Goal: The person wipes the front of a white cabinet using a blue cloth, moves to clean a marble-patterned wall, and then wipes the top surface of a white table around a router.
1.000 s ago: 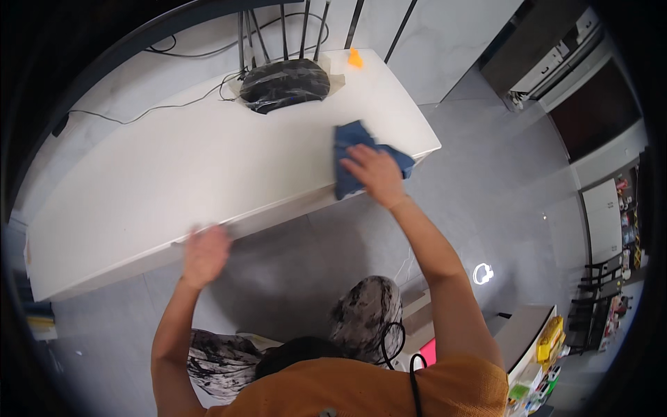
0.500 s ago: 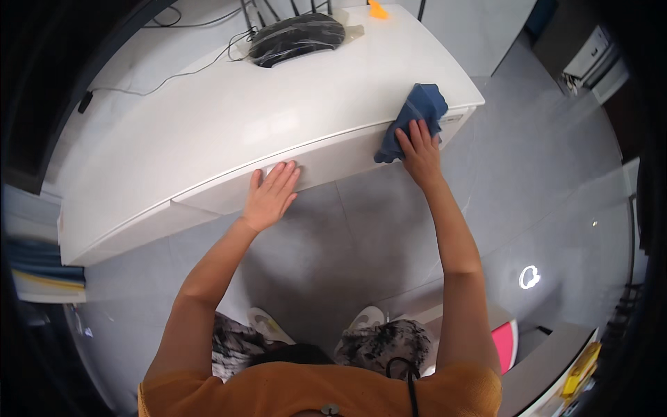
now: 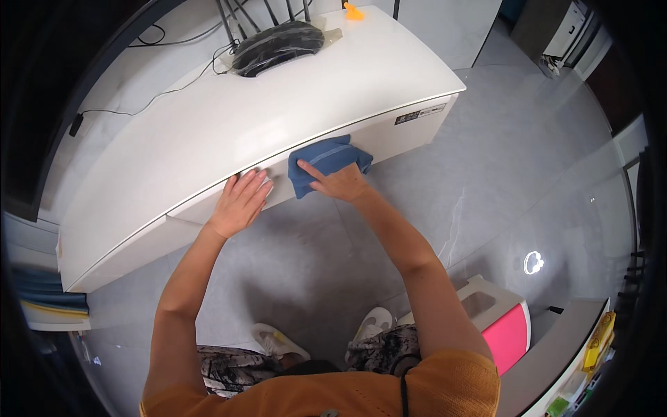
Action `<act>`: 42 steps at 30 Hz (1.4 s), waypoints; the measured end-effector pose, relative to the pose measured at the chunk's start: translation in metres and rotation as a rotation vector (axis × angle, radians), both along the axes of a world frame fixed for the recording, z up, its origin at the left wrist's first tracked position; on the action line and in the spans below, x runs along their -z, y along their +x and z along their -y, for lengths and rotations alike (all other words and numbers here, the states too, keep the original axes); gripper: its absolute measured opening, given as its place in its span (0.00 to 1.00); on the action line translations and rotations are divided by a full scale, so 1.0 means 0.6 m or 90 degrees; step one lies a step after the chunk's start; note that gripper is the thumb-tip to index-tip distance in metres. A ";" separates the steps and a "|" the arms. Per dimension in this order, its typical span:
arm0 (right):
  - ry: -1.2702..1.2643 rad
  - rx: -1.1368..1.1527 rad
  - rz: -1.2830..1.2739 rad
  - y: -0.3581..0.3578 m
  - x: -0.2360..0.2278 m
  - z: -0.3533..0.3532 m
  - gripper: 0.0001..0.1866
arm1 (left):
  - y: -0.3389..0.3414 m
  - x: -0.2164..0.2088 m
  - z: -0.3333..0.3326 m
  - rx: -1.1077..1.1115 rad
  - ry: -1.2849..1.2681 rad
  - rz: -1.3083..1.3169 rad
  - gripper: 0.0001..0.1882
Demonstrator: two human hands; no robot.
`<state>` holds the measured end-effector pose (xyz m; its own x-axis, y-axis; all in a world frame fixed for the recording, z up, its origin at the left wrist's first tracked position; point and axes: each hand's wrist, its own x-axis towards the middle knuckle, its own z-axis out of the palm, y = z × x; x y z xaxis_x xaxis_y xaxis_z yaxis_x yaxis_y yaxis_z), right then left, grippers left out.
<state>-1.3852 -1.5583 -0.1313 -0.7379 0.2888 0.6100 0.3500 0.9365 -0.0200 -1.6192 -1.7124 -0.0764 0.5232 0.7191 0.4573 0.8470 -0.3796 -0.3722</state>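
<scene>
A blue cloth (image 3: 319, 149) is spread against the front face of a long white cabinet (image 3: 222, 132), just under its top edge. My right hand (image 3: 340, 183) holds it there, with the index finger stretched across the fabric and the other fingers partly hidden. To the left of the cloth, my left hand (image 3: 237, 205) rests on the same front face, its fingers stretched out. Some white thing shows behind those fingertips, too covered to make out.
On the cabinet top stand a black router (image 3: 279, 47) wrapped in clear plastic, with antennas and a thin cable, and a small orange object (image 3: 353, 12). A pink and white box (image 3: 506, 337) sits on the grey tiled floor (image 3: 410, 201) at my right.
My right hand has carried the blue cloth leftward along the cabinet front, uncovering a label near the right end. The whole view has shifted a little; my left hand remains on the front.
</scene>
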 end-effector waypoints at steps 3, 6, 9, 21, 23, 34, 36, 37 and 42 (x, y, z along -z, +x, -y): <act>0.018 0.060 0.042 0.030 -0.004 -0.025 0.35 | 0.001 -0.003 0.002 -0.005 0.011 -0.002 0.23; 0.006 0.199 0.070 0.095 0.045 -0.083 0.38 | 0.003 -0.001 0.002 -0.013 0.023 0.008 0.24; 0.001 0.228 -0.049 0.181 0.078 -0.155 0.42 | 0.006 0.005 0.005 -0.028 0.024 0.015 0.24; -0.068 0.330 -0.447 0.184 0.018 -0.171 0.38 | 0.025 0.053 0.001 -0.039 -0.010 0.028 0.24; -0.058 0.312 -0.491 0.142 0.023 -0.150 0.38 | 0.032 0.053 -0.008 -0.026 -0.003 0.023 0.23; -0.187 0.214 -0.476 0.024 0.023 -0.033 0.38 | 0.041 0.001 -0.008 0.044 -0.063 -0.014 0.24; -0.188 0.255 -0.507 0.036 0.011 -0.050 0.38 | 0.044 -0.017 -0.008 0.065 -0.090 -0.016 0.25; -0.186 0.276 -0.524 0.045 0.006 -0.063 0.38 | 0.045 -0.030 -0.011 0.071 -0.109 -0.011 0.25; -0.350 0.278 -0.645 0.089 -0.011 -0.103 0.39 | 0.031 -0.019 -0.033 0.092 -0.199 -0.089 0.24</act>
<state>-1.3321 -1.4964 -0.1245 0.2196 0.7912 0.5707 0.2290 0.5269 -0.8185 -1.6007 -1.6927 -0.0652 0.6715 0.7268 0.1442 0.7256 -0.6055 -0.3268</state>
